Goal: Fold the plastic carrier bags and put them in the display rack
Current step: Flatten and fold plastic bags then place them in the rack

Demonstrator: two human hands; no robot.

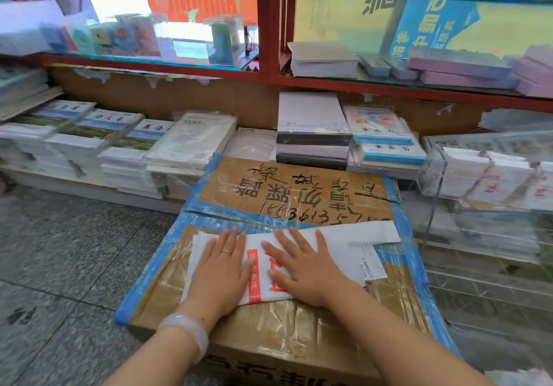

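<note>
Head view: I see a white plastic carrier bag with red printed lettering (338, 245) lying flat on the top of a brown cardboard carton sealed with blue and clear tape (284, 323), which I judge serves as a firm surface for creasing. The left hand (223, 263) rests palm-down on the bag's left portion, fingers straight and close together, a ring on one finger and a pale translucent bangle (188, 330) at the wrist. The right hand (302, 264) lies flat on the middle, fingers spread wide. Neither hand grips anything; both press, presumably to expel air. The clear acrylic tiered display rack (490, 176) stands to the right, holding folded white bags.
</note>
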